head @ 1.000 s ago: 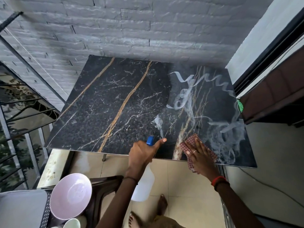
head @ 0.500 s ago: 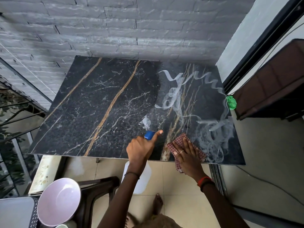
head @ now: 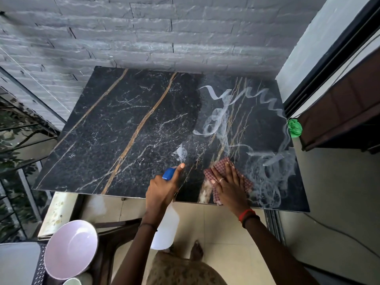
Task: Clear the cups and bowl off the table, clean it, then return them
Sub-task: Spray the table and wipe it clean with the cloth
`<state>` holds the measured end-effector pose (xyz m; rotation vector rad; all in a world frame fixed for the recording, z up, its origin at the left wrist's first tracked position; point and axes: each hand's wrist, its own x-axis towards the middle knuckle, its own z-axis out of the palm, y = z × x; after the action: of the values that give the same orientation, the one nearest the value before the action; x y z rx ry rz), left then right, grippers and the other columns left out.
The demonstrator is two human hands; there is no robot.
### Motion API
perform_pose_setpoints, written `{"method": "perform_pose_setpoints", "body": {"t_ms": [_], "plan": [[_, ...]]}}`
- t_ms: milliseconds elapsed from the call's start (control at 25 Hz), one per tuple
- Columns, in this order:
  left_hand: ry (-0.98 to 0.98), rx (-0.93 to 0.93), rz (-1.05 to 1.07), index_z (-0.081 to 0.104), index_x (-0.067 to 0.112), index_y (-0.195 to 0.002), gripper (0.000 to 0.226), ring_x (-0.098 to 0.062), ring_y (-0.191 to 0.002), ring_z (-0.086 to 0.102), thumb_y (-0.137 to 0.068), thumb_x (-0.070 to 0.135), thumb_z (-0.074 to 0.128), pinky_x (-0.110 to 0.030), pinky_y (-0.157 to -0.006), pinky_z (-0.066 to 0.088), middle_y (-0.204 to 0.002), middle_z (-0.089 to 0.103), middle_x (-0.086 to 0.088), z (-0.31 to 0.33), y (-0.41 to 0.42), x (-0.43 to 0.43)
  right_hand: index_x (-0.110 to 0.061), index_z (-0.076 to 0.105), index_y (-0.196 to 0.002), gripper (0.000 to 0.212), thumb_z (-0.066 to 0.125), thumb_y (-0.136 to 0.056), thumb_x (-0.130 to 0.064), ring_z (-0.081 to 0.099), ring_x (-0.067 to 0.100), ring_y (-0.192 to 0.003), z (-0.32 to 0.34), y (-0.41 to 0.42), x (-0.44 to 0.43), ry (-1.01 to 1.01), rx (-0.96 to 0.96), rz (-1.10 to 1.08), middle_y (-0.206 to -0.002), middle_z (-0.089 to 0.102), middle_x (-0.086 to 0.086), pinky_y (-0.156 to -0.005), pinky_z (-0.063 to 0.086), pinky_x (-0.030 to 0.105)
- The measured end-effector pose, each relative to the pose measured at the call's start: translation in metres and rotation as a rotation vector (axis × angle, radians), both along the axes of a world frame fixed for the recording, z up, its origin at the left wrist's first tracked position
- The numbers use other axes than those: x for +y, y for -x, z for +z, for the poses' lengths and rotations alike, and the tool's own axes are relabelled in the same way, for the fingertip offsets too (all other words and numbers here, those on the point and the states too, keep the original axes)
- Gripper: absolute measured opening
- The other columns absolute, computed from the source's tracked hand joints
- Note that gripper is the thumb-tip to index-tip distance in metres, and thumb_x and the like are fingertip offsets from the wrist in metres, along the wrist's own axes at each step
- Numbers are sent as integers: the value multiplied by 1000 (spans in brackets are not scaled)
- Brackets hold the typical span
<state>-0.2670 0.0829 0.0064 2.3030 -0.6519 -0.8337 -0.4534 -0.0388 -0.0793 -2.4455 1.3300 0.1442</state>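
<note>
The surface point(head: 127, 128) is cleared: the bowl point(head: 71, 248) and a cup point(head: 73, 281) are set aside at lower left. Cleaning is judged about half done; white streaks are left over the right part, and the return is not yet begun. The left hand point(head: 162, 187) is closed around a spray bottle point(head: 164, 229), forefinger on its blue nozzle. The right hand point(head: 228, 187) is pressed flat on a checked cloth point(head: 223, 163). Compared with a second ago, both hands are seen slightly farther from the near edge.
</note>
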Motion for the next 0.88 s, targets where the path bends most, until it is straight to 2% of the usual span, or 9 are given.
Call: {"method": "perform_pose_setpoints", "body": {"t_ms": [160, 240, 320, 400, 520, 600, 720, 880], "plan": [[67, 31, 20, 59, 12, -80, 103, -29, -71, 65, -54, 103, 21, -46, -80, 54, -76, 67, -11, 0, -15, 2, -49, 2, -146, 71, -7, -77, -61, -10, 26, -147, -2, -52, -34, -5, 13, 24, -160, -12, 1, -114, -7, 53], [94, 40, 17, 59, 14, -75, 102, -25, -66, 66, -51, 104, 18, -43, -77, 55, -70, 67, -8, 4, -20, 3, -49, 1, -146, 67, -5, -82, -63, -13, 28, -146, 0, -80, -39, -16, 33, 70, -160, -14, 3, -114, -9, 55], [96, 37, 25, 58, 14, -73, 99, -24, -64, 65, -51, 103, 19, -42, -75, 56, -68, 67, -9, 5, -28, 1, -47, 1, -147, 55, 10, -94, -58, -15, 31, -146, 1, -107, -31, -32, 50, 151, -159, -15, 6, -114, -9, 56], [92, 35, 40, 58, 15, -73, 97, -27, -65, 65, -51, 102, 21, -44, -74, 55, -71, 66, -13, 6, -39, -5, -48, 2, -148, 53, 20, -98, -52, -15, 33, -145, -1, -121, -10, -3, 26, 256, -159, -14, 9, -115, -9, 55], [97, 28, 55, 59, 12, -72, 97, -28, -65, 63, -53, 100, 24, -38, -68, 49, -75, 66, -19, 13, -51, -20, -48, 1, -148, 53, 16, -98, -55, -11, 32, -146, -11, -110, 25, 90, -18, 407, -160, -9, 9, -116, -8, 54], [120, 24, 40, 59, 10, -72, 100, -27, -64, 62, -54, 101, 21, -38, -69, 50, -73, 66, -19, 16, -59, -26, -46, 7, -149, 53, 13, -98, -57, 1, 32, -147, -17, -83, 40, 145, -12, 460, -160, 3, 9, -114, 2, 54], [139, 35, 28, 57, 13, -73, 100, -26, -62, 62, -53, 102, 17, -39, -72, 52, -71, 65, -18, 16, -68, -32, -44, 19, -148, 50, 20, -99, -54, 14, 31, -146, -18, -39, 30, 192, -17, 428, -159, 15, 7, -112, 12, 55], [156, 69, 13, 56, 14, -74, 87, -18, -52, 53, -61, 94, 23, -33, -61, 46, -63, 59, -9, 14, -74, -39, -42, 19, -149, 52, 12, -99, -54, 15, 33, -146, -16, -30, -19, 212, 39, 375, -159, 13, 9, -113, 9, 54]]}}
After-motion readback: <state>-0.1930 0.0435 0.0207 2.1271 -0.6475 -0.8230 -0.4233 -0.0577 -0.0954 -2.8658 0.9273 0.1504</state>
